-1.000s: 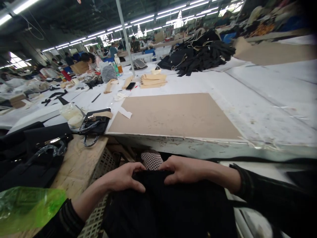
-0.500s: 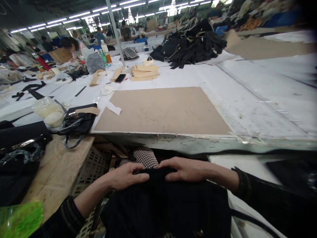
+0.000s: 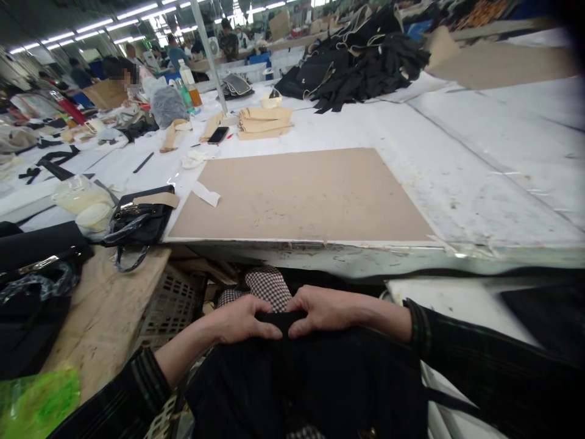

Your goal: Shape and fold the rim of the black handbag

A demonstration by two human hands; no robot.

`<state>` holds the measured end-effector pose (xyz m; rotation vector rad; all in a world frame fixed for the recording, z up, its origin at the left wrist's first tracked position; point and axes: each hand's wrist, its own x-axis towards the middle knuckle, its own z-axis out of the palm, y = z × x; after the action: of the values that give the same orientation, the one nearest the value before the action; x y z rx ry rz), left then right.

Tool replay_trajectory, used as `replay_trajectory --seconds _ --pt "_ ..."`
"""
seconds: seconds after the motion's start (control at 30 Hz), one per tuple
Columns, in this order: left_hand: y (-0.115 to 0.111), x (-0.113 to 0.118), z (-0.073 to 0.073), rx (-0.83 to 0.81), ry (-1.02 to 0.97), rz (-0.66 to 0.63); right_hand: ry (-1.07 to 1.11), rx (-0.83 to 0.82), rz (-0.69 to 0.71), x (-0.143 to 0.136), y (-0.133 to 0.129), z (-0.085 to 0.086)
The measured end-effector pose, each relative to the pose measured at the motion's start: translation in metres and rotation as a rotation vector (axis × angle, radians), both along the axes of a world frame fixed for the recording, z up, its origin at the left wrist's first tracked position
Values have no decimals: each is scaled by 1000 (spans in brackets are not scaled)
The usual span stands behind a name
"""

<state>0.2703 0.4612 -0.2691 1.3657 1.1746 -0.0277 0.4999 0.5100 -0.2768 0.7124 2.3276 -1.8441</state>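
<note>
L hand [image 3: 242, 319] & R hand [image 3: 321, 310] pinch top edge of black bag [image 3: 354, 372], near centre, by tabletop [image 3: 461, 152]; uneven pull cd pucker it; strap [image 3: 450, 400], right, might snag; lower folds too dark to tell.

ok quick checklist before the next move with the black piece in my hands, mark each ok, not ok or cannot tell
1. Left hand on the top edge of the black piece: ok, thumb in front.
2. Right hand on the same edge: ok, thumb in front.
3. Brown board free of scraps: not ok, a white scrap lies at its left edge.
4. Small black bag off the board: ok, it sits beside it.
5. Lower edge of the black piece hanging free: cannot tell, it runs out of view.
</note>
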Motion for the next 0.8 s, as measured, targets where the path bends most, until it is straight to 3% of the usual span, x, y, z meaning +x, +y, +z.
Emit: replay_trajectory --seconds 0.37,0.47,0.6,0.8 --pt "-8 11 2 170 152 -140 -33 -23 23 -2 -11 -8" --pt "-11 9 15 348 159 -175 -55 97 -8 -3 -13 -1" --pt "-14 11 37 519 91 -100 -63 290 -94 -1 -15 10" --pt "-16 16 46 684 22 -27 -16 291 -105 0 -17 32"
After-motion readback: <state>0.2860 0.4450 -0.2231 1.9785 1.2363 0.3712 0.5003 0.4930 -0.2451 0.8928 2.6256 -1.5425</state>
